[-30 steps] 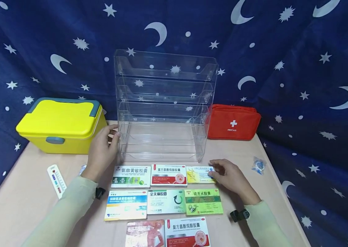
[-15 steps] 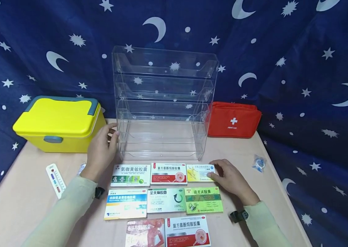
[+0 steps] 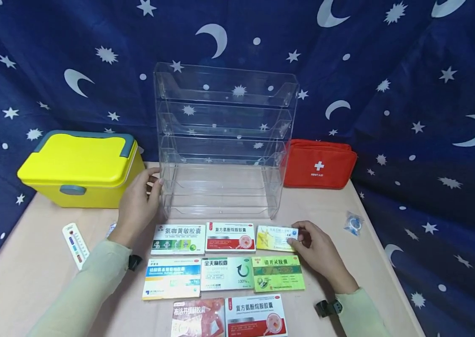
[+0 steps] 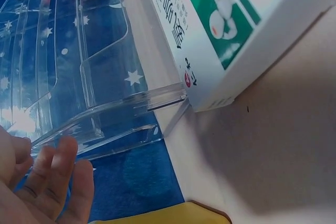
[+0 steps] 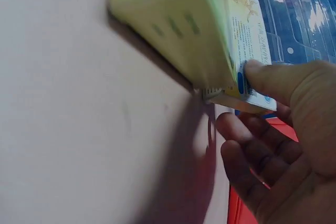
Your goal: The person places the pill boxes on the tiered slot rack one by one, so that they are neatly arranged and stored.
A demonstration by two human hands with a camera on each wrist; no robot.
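In the head view, my right hand pinches the right end of a small white and yellow medicine box. The right wrist view shows the thumb on the printed face of this box, with its end slightly raised. My left hand touches the left side of a clear tiered plastic rack, its fingers relaxed. In the left wrist view, those fingers lie loosely bent beside the rack's side wall. Just in front of the rack, a green and white medicine box and a red and white one lie flat.
More medicine boxes lie in rows nearer me, among them a green one and a pink one. A yellow lidded case stands left, a red first-aid pouch right. A thermometer card and small bagged item lie outward.
My right hand has shifted slightly right and towards me, and the white and yellow box has moved and turned a little with it. My left hand stays at the rack.
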